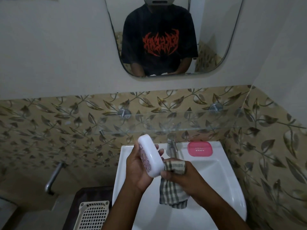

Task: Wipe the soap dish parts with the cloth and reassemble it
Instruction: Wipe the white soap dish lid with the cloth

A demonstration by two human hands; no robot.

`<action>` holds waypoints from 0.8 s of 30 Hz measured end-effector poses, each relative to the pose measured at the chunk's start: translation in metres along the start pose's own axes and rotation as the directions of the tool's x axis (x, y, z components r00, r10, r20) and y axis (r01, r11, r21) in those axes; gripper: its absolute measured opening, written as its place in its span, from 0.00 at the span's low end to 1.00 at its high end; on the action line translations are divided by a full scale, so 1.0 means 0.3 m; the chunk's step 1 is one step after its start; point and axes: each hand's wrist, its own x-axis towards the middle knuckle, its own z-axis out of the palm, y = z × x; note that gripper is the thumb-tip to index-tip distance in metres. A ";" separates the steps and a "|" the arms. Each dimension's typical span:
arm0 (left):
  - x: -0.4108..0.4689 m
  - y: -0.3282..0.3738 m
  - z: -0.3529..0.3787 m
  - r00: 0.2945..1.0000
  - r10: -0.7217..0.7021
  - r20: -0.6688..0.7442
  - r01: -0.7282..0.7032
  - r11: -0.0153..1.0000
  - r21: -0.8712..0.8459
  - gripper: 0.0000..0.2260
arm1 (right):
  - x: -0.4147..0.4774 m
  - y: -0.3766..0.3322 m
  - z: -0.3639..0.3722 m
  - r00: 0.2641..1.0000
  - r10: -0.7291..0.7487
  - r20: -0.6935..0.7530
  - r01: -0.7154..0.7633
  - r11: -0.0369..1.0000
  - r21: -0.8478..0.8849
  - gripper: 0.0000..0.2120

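Gripping white dish, left hand; cloth, right hand; pink part beside tap.

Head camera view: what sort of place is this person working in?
Most likely a home bathroom: a white washbasin with a metal tap, a mirror on the wall above it, and a glass shelf fixed to leaf-patterned tiles.

A: Bathroom, no question: white sink right below us, tap at its back.
B: And a mirror on the wall above, with a glass shelf between the two.
A: Leaf-patterned tiles run round the lower wall, plain wall higher up.
B: Small and homely. A house bathroom, by the look of it.
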 end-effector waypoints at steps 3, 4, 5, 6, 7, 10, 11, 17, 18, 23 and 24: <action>-0.002 0.021 0.014 0.993 0.105 -0.050 -0.103 0.994 0.042 0.24 | 0.002 0.036 -0.034 0.970 -0.051 -0.236 0.023 0.993 -0.118 0.10; 0.000 0.030 0.013 0.986 0.147 -0.079 -0.140 0.987 0.084 0.18 | 0.000 0.043 -0.051 0.931 -0.067 -0.360 0.004 0.985 -0.173 0.09; 0.005 0.034 0.008 0.978 0.173 -0.114 -0.158 0.979 0.130 0.15 | -0.004 0.040 -0.062 0.874 -0.089 -0.477 -0.024 0.974 -0.225 0.08; 0.008 0.030 0.011 0.974 0.183 -0.131 -0.159 0.972 0.173 0.16 | -0.008 0.032 -0.069 0.817 -0.137 -0.560 -0.028 0.961 -0.277 0.07; 0.012 0.022 0.010 0.970 0.195 -0.144 -0.159 0.961 0.228 0.19 | -0.010 0.017 -0.066 0.779 -0.212 -0.590 0.000 0.941 -0.339 0.05; 0.011 -0.028 0.042 0.969 0.231 -0.092 -0.184 0.914 0.360 0.22 | 0.015 -0.044 -0.025 0.721 -0.512 -0.466 0.161 0.778 -0.607 0.10; 0.011 -0.051 0.047 0.968 0.242 -0.067 -0.196 0.894 0.404 0.22 | 0.038 -0.055 -0.010 0.701 -0.582 -0.411 0.179 0.702 -0.689 0.11; -0.008 -0.094 0.087 0.956 0.272 -0.111 -0.196 0.872 0.448 0.18 | 0.137 -0.021 0.041 0.702 -0.618 -0.354 0.145 0.610 -0.779 0.13; -0.009 -0.081 0.085 0.957 0.255 -0.138 -0.179 0.894 0.411 0.19 | 0.132 -0.008 0.047 0.730 -0.615 -0.298 0.189 0.601 -0.776 0.13; -0.017 -0.080 0.050 0.970 0.207 -0.129 -0.141 0.907 0.397 0.25 | 0.103 -0.003 -0.006 0.732 -0.574 -0.368 0.159 0.668 -0.727 0.10; -0.020 -0.085 0.061 0.971 0.200 -0.131 -0.135 0.912 0.388 0.24 | 0.126 -0.022 -0.004 0.708 -0.577 -0.407 0.145 0.683 -0.716 0.10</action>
